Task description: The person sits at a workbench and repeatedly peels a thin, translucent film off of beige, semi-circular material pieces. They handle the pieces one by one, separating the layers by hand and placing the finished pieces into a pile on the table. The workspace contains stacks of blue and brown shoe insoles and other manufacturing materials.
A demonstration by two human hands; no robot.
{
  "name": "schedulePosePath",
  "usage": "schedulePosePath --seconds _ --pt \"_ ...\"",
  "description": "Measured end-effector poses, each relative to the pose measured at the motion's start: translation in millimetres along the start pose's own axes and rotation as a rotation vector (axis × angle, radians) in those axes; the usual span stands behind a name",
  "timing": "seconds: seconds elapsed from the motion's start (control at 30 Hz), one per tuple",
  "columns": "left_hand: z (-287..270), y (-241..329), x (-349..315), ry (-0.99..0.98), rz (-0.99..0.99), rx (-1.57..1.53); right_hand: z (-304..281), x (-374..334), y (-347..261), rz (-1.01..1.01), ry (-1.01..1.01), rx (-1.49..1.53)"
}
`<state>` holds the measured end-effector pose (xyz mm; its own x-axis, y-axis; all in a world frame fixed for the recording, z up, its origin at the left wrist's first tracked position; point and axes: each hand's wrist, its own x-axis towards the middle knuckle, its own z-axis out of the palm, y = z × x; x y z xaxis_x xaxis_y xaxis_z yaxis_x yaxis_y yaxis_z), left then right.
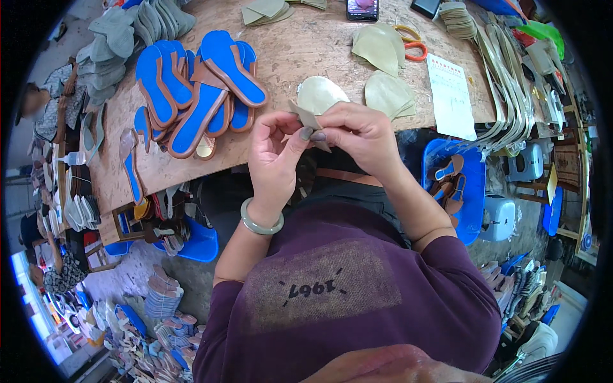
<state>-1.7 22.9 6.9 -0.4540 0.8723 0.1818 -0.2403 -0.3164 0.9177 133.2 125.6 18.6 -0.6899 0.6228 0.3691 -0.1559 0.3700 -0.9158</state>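
Both my hands are closed on a thin pale beige sheet piece [307, 117], held up over the table's near edge. My left hand [273, 153] pinches it between thumb and fingers, and a pale bangle circles that wrist. My right hand [363, 135] grips its other side, the thumbs nearly meeting. The piece looks bent or folded; my fingers cover part of it. Just beyond lies a rounded pale beige piece [323, 94] flat on the table. Stacks of similar pieces [388, 96] sit to its right, with another stack [377, 50] farther back.
Brown-edged sandal soles with blue tops [207, 108] are heaped at the left of the wooden table [281, 51]. Orange-handled scissors [416, 51], a paper sheet [450, 96] and a phone [362, 9] lie toward the right and back. A blue bin [472, 210] stands below.
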Motion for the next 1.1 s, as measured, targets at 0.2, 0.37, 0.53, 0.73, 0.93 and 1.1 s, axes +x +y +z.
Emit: schedulePosePath --seconds 0.2,0.37,0.53,0.73,0.93,1.1 --pt "-2 7 1 -0.068 -0.237 -0.203 -3 -1 -10 0.417 -0.094 0.489" --pt "-1 10 1 -0.096 -0.253 -0.21 -5 -5 -10 0.415 -0.1 0.51" --pt "4 4 -2 -0.027 -0.091 -0.076 -2 -6 -7 0.345 -0.057 0.386" --pt "-1 -2 -3 -0.015 -0.047 0.027 4 -6 -3 0.309 -0.019 0.311" --pt "-1 -3 -6 -0.047 -0.009 0.123 5 -9 0 0.338 0.006 0.274" --pt "-2 -7 -9 0.033 -0.119 -0.096 5 -15 6 0.386 0.016 0.477"
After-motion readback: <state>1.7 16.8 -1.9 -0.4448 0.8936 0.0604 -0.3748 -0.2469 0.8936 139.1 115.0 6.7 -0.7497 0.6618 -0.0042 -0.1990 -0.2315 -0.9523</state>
